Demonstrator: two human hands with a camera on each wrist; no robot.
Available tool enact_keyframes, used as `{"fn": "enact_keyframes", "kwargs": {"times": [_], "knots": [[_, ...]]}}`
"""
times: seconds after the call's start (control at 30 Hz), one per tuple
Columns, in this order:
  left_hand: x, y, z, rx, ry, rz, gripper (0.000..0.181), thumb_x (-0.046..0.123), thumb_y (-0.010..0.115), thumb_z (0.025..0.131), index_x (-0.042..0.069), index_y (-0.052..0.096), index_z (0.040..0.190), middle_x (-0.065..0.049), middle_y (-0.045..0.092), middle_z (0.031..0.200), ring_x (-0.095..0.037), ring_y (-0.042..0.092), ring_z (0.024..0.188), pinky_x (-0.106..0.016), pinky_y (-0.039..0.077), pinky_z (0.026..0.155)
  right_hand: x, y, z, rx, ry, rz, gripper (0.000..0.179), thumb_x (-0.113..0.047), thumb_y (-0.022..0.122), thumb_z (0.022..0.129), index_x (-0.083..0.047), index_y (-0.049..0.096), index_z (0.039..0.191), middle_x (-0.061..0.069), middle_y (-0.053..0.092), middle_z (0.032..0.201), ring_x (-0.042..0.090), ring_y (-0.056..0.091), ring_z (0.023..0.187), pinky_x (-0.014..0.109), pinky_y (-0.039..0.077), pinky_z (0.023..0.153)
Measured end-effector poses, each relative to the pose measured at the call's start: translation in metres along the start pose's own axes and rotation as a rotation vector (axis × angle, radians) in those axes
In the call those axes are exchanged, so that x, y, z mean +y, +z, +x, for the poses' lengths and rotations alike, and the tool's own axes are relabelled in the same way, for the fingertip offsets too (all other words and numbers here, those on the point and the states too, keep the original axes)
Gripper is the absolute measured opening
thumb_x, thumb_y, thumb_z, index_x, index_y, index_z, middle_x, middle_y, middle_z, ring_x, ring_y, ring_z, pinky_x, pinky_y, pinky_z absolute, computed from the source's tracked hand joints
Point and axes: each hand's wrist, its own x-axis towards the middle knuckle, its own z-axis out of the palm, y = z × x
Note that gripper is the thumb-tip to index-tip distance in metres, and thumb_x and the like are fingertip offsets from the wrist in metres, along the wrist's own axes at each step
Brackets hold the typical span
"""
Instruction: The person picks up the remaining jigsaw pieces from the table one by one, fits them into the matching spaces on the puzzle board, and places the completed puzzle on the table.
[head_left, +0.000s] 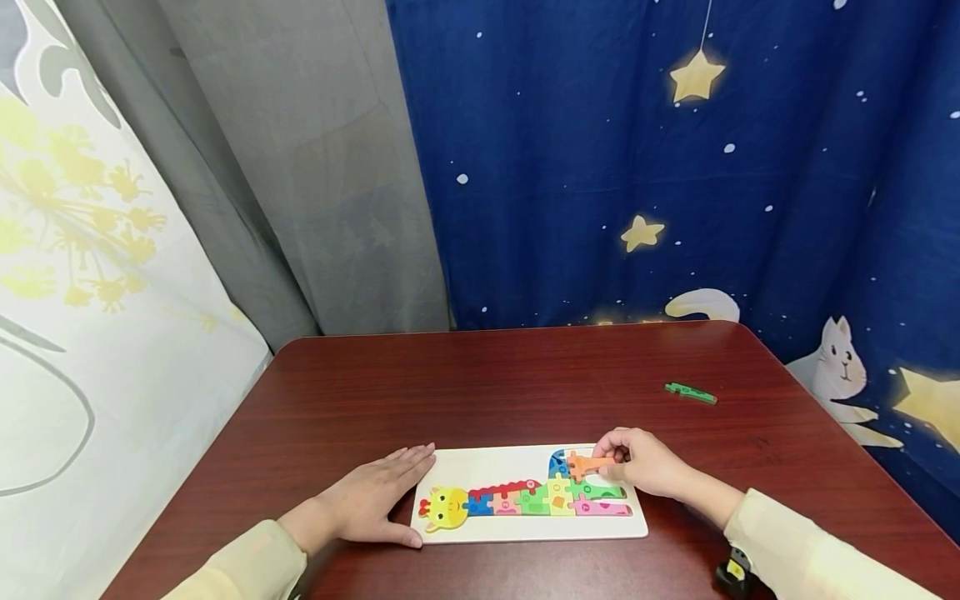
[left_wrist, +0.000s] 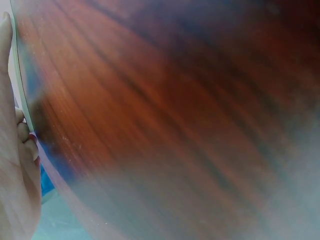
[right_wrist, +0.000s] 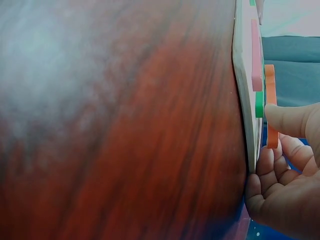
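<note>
A white puzzle board (head_left: 495, 467) lies flat on the table, bearing a giraffe made of coloured interlocking pieces with a yellow giraffe head (head_left: 447, 508) at its left end. My right hand (head_left: 645, 462) pinches an orange puzzle piece (head_left: 588, 465) between thumb and fingers over the board's upper right, beside a blue piece (head_left: 558, 463). In the right wrist view the orange piece (right_wrist: 271, 90) stands raised above the pink piece (right_wrist: 256, 55) and the board's edge. With fingers straight, my left hand (head_left: 378, 492) rests at the board's left edge, its thumb by the lower left corner.
A green puzzle piece (head_left: 691, 392) lies apart on the dark red-brown table (head_left: 487, 383), toward the back right. Behind the table hang a grey curtain (head_left: 315, 167) and a blue curtain (head_left: 570, 167) with stars. A white patterned cloth (head_left: 112, 333) hangs at the left.
</note>
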Motion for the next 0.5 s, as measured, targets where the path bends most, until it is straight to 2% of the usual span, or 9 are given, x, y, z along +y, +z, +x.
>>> {"fn": "enact_keyframes", "kwargs": {"times": [0.5], "knots": [[-0.0003, 0.0015, -0.0004, 0.008, 0.002, 0.006, 0.105, 0.081, 0.041, 0.081, 0.005, 0.028, 0.153, -0.008, 0.023, 0.159, -0.023, 0.026, 0.143, -0.041, 0.03, 0.112, -0.0015, 0.0012, 0.0001, -0.006, 0.015, 0.007, 0.013, -0.002, 0.076, 0.079, -0.009, 0.068, 0.085, -0.002, 0.053, 0.076, 0.012, 0.047, 0.071, 0.022, 0.039, 0.061]]}}
